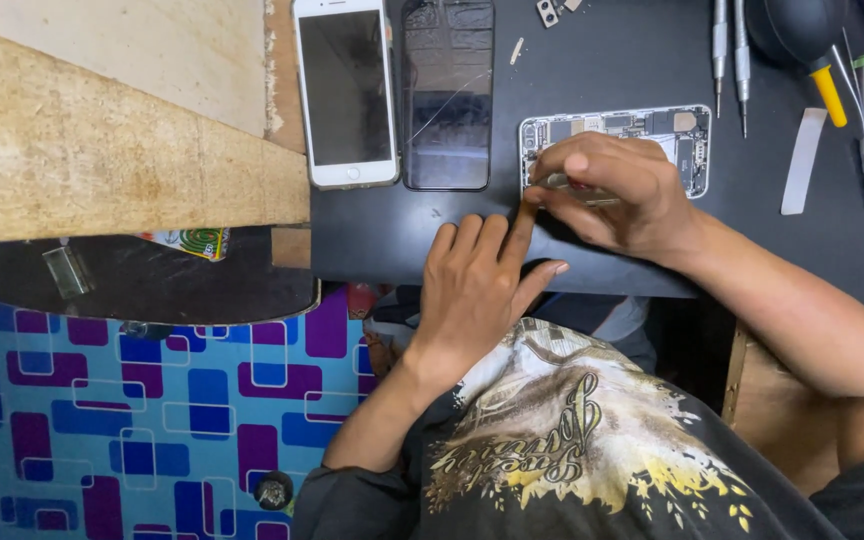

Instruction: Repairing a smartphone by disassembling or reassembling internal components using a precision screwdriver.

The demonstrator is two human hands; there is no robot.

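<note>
Both hands meet at opened phone (652, 135), upper centre: right hand (612, 190) pinches a tool, left hand (477, 275) open, fingertip on its lower edge.

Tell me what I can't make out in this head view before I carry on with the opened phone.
- Opened phone: the right hand covers its lower left part.
- Thin tool under the right hand: mostly hidden by the fingers; its kind is unclear.
- Left hand: only a fingertip reaches the phone's edge; contact is uncertain.
- Dust blower and screwdrivers: cut off by the top edge.
- Small loose parts: too small to identify.
</note>
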